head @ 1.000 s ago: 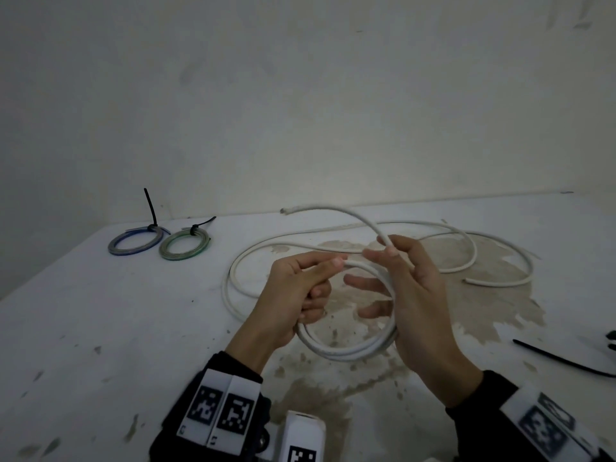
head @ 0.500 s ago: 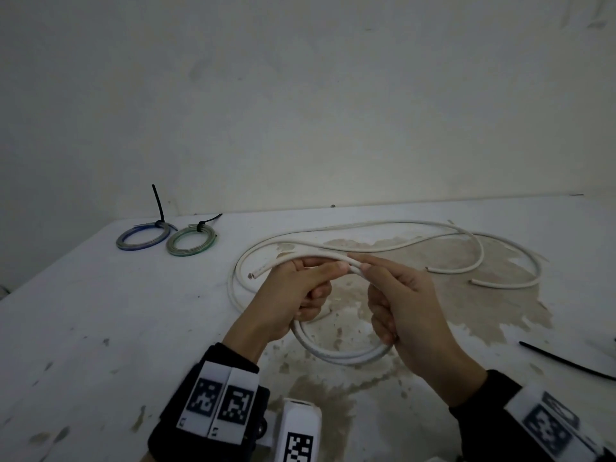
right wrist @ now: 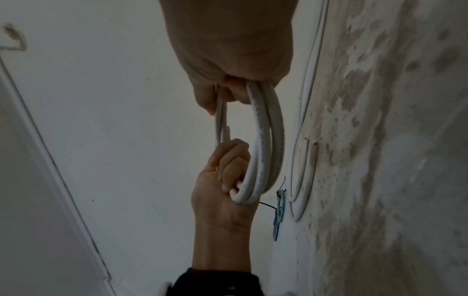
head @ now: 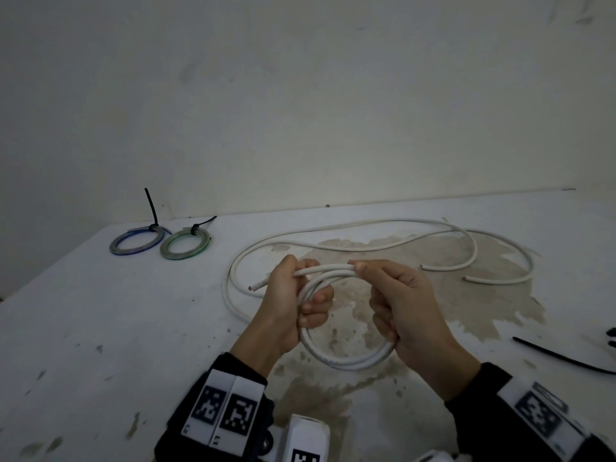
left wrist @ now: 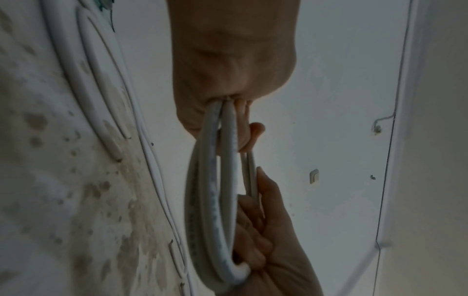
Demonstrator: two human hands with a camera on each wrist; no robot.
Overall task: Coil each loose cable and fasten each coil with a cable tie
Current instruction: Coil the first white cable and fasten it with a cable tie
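white cable (head: 336, 356) coil now two loops (end poking left), both hands gripping

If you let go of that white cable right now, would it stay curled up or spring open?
Probably spring open. The white cable looks thick and stiff: its loops hold a round shape only while the left hand and right hand grip them. The loose part on the table lies in wide bends, not limp. It likely wouldn't roll away, just uncoil.

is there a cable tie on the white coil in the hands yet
No: in the head view the white coil held by the left hand and right hand is bare, and a loose black cable tie lies on the table.
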